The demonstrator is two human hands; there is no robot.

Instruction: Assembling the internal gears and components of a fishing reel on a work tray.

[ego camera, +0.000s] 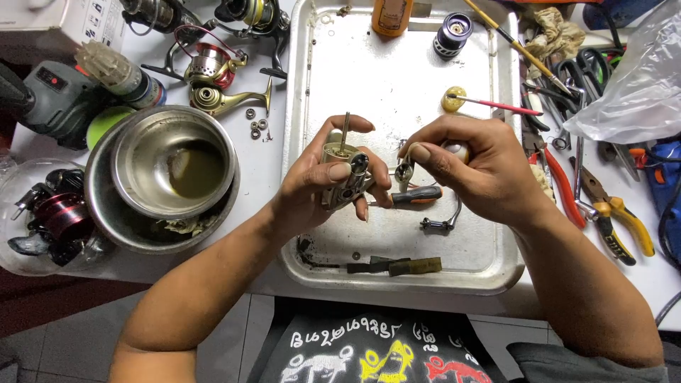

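Note:
Over a metal tray [397, 78], my left hand [323, 181] grips a gold fishing reel body [344, 174] with a thin shaft standing up out of it. My right hand [472, 167] pinches a small metal part [404, 170] right beside the reel body, with a pale rounded piece [456, 149] tucked in its fingers. Under my hands on the tray lie a screwdriver with an orange and black handle [417, 196] and a small crank handle [443, 223].
A steel bowl [174, 159] holding dark liquid sits in a larger bowl at left, with reels [213, 74] and washers behind it. A spool [452, 34], an orange bottle [391, 15] and a brush lie on the tray. Pliers [613, 220], scissors and a plastic bag crowd the right.

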